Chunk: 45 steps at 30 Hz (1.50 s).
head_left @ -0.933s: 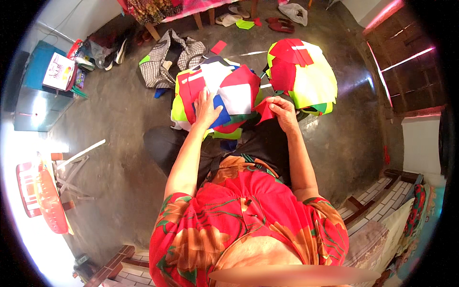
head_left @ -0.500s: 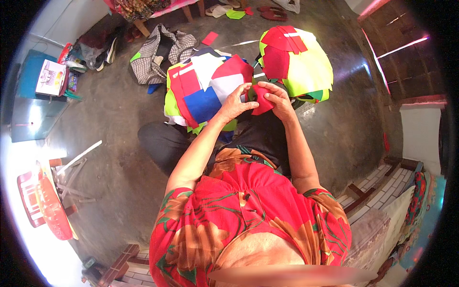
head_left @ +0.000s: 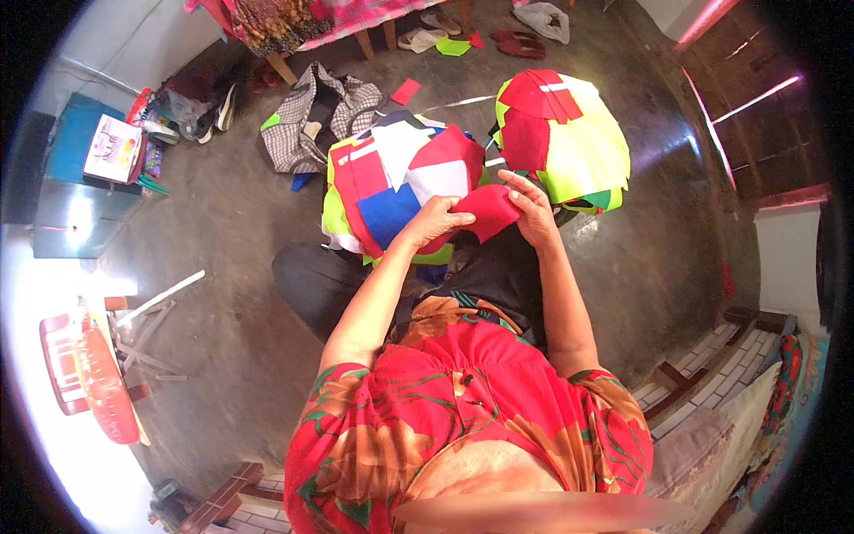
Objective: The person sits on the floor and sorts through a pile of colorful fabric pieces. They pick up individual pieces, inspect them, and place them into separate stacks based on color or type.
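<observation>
Stretched between my two hands is a red piece of cloth (head_left: 489,212), held above my lap. My left hand (head_left: 436,219) pinches its left edge between thumb and fingers. At the right edge my right hand (head_left: 532,212) grips it with the thumb, its upper fingers extended. Just beyond my left hand lies a pile of cloth pieces (head_left: 389,212) in red, white, blue and lime yellow. Past my right hand sits a second rounded heap (head_left: 583,142), mostly lime yellow with red pieces on top.
A checked grey cloth bag (head_left: 298,125) slumps on the floor behind the left pile. A small red scrap (head_left: 406,92) lies near it. Footwear (head_left: 520,44) is scattered at the back by a table with a pink cloth. At left stands a blue cabinet with a box (head_left: 113,149).
The red cloth has been spread wider and now shows more of its face. My left hand has shifted down along it, and the view has moved slightly.
</observation>
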Motion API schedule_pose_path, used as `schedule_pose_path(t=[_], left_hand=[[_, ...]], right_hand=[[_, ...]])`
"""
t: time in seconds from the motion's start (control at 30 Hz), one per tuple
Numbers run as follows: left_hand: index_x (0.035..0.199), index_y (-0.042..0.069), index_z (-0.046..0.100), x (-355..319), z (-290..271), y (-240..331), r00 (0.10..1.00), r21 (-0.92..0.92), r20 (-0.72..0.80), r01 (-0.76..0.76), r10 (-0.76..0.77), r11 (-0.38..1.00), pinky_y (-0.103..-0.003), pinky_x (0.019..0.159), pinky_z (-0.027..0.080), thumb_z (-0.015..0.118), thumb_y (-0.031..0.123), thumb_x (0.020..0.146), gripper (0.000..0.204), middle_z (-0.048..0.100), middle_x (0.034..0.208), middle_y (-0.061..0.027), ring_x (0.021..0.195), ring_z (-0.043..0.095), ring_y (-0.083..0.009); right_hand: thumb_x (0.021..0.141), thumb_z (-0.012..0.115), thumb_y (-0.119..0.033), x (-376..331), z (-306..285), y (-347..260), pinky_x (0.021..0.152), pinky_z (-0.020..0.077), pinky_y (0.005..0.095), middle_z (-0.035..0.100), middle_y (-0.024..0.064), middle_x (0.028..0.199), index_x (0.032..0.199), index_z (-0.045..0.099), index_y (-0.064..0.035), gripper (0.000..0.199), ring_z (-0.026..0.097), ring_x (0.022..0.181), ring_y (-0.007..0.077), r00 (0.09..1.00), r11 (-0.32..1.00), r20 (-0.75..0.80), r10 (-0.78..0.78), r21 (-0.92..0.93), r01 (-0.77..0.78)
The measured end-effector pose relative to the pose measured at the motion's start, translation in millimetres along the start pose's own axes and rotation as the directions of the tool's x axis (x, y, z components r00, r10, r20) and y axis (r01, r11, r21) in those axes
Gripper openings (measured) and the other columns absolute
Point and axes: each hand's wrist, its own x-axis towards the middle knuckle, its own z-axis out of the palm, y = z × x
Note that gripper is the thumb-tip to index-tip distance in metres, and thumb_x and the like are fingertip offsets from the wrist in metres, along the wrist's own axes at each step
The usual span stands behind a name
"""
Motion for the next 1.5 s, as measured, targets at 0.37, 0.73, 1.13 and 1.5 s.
schedule_pose_path(t=[0.37, 0.73, 1.13, 1.5], left_hand=[[0.12, -0.005, 0.052, 12, -58, 24, 0.789, -0.384, -0.613, -0.323, 0.022, 0.865, -0.028, 0.092, 0.044, 0.067, 0.022, 0.087, 0.045, 0.062, 0.112, -0.0096, 0.103, 0.058, -0.0149], [0.098, 0.006, 0.056, 88, -94, 9, 0.768, -0.448, -0.639, -0.336, -0.035, 0.828, -0.036, 0.073, 0.054, 0.059, 0.008, 0.089, 0.01, 0.062, 0.09, -0.006, 0.083, 0.063, -0.0154], [0.146, 0.006, 0.013, 67, -63, -24, 0.84, -0.432, -0.496, -0.02, -0.219, 0.901, -0.049, 0.076, 0.056, 0.06, 0.001, 0.083, 0.079, 0.047, 0.124, -0.0156, 0.105, 0.058, -0.0274], [0.149, 0.024, 0.017, 65, -39, 11, 0.838, -0.358, -0.539, -0.132, -0.089, 0.924, -0.041, 0.075, 0.055, 0.058, -0.003, 0.081, 0.084, 0.042, 0.134, -0.0176, 0.105, 0.056, -0.022]], right_hand=[[0.093, 0.055, -0.01, 3, -6, 2, 0.07, 0.0484, 0.0253, 0.062, 0.0079, 0.103, 0.13, 0.05, -0.0014, 0.039, 0.058, 0.076, 0.0126, 0.997, 1.0, 0.083, 0.003, -0.008, -0.002], [0.094, 0.055, -0.012, 4, 1, 3, 0.071, 0.0477, 0.0239, 0.062, 0.005, 0.1, 0.127, 0.052, -0.0019, 0.036, 0.058, 0.076, 0.011, 0.992, 0.998, 0.114, 0.047, -0.048, -0.042], [0.093, 0.056, -0.015, 4, 3, 0, 0.073, 0.048, 0.0237, 0.063, 0.0033, 0.1, 0.127, 0.053, -0.0027, 0.036, 0.058, 0.077, 0.0097, 0.992, 0.995, 0.118, 0.053, -0.093, -0.042], [0.094, 0.057, -0.016, 4, 1, -3, 0.073, 0.0476, 0.0237, 0.062, 0.003, 0.099, 0.126, 0.053, -0.0035, 0.035, 0.057, 0.077, 0.0102, 0.992, 0.995, 0.112, 0.055, -0.092, -0.044]])
